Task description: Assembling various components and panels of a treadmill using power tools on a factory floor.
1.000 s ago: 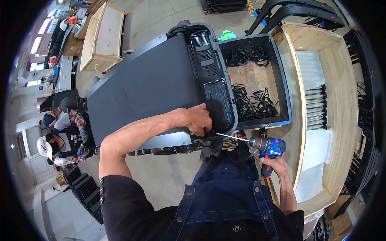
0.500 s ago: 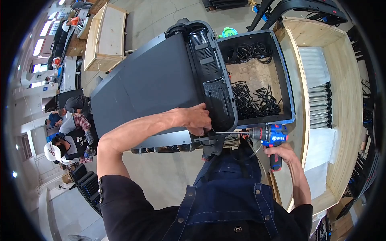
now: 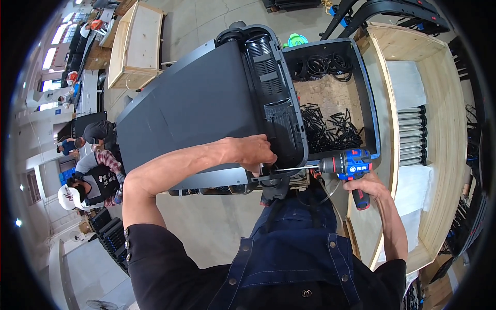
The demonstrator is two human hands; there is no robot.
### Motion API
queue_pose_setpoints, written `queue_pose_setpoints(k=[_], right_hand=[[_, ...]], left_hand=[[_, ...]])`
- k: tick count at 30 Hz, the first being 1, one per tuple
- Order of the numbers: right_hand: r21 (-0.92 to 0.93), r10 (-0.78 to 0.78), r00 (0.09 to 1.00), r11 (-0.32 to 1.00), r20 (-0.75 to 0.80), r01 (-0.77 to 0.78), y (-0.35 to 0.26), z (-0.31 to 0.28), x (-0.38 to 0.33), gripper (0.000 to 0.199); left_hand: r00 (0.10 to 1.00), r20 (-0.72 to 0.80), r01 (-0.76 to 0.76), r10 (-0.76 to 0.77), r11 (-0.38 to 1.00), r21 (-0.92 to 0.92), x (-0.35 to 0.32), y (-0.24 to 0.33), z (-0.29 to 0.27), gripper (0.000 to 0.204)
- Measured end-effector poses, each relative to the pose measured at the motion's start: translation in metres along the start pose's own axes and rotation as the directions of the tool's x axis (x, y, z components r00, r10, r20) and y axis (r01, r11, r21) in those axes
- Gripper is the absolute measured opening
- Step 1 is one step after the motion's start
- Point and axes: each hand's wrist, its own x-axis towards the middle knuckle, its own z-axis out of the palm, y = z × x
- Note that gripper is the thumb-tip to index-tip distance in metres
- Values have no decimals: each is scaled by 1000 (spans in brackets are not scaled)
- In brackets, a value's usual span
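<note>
A treadmill base (image 3: pixel 201 106) with a dark belt lies before me, its motor end to the right. My right hand (image 3: pixel 366 186) grips the handle of a blue and black cordless drill (image 3: pixel 354 166). The drill's long thin bit (image 3: pixel 297 169) points left, its tip close to the near right corner of the base. There my left hand (image 3: pixel 253 154) reaches across the belt, fingers curled down by the bit's tip. What those fingers hold, if anything, is hidden behind them.
A grey bin (image 3: pixel 376 124) beyond the drill holds loose black bolts (image 3: pixel 330 129) and black rings (image 3: pixel 325 67). Right of it stands a long wooden crate (image 3: pixel 444 103) with metal rollers (image 3: pixel 411 135) and white foam. Another crate (image 3: pixel 137 41) stands far left. People (image 3: pixel 93 175) work at left.
The drill's body has risen slightly and its handle has tilted, with the bit tip staying at the base's corner. My left hand has shifted slightly to the right.
</note>
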Motion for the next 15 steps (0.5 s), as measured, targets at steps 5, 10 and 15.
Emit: queue_pose_setpoints(k=[5,10,15], right_hand=[[-31,34,998,999,59,-33,-15,1,9,32],[-8,67,983,998,171,-67,-14,-2,17,25],[-36,72,983,997,168,-67,-11,-6,20,26]], left_hand=[[999,-52,-14,14,1000,1,-3,-1,6,44],[840,-493,-153,-226,774,-614,-45,16,-9,51],[248,-646,-9,-722,665,-747,-98,4,56,50]])
